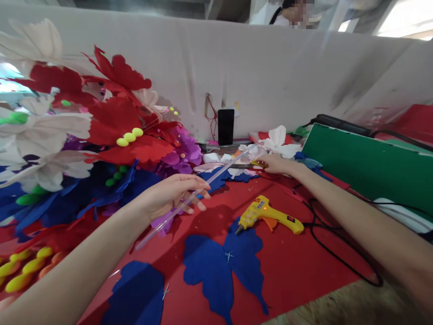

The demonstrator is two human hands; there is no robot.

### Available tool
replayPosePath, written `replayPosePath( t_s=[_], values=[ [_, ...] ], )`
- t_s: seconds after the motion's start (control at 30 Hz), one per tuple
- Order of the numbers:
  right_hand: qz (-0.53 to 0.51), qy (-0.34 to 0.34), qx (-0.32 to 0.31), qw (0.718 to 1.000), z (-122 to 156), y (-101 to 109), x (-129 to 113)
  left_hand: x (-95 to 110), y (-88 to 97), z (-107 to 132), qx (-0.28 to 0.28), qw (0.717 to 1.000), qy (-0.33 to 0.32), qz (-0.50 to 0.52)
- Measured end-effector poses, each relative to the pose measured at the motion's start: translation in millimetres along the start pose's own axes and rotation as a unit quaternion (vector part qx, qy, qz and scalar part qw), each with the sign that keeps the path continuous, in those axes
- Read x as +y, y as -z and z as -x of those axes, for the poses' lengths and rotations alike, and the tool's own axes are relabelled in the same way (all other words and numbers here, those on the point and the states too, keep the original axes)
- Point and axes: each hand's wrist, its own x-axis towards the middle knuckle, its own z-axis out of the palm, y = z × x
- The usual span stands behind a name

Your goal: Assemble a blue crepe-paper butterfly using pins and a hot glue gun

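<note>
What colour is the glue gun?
The glue gun is mostly yellow, seen in the head view.

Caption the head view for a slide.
Left hand holding a clear rod, right hand near a white flower, yellow glue gun lying partly over a blue butterfly.

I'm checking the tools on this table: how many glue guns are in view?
1: the yellow glue gun, lying on the red tabletop, its nozzle over the blue butterfly. Another could be hidden behind the green board or the colorful pile.

nothing legible: the label [260, 205] on the yellow glue gun [273, 214] is too small.
</note>
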Motion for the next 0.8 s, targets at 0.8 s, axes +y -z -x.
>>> replayPosePath(
  t_s=[0.8],
  values=[
    [-0.214,0.025,0.06,0.975,49.0,39.5,-40.3,20.7,-22.8,6.9,0.134,0.959,-0.126,0.215]
  ],
)
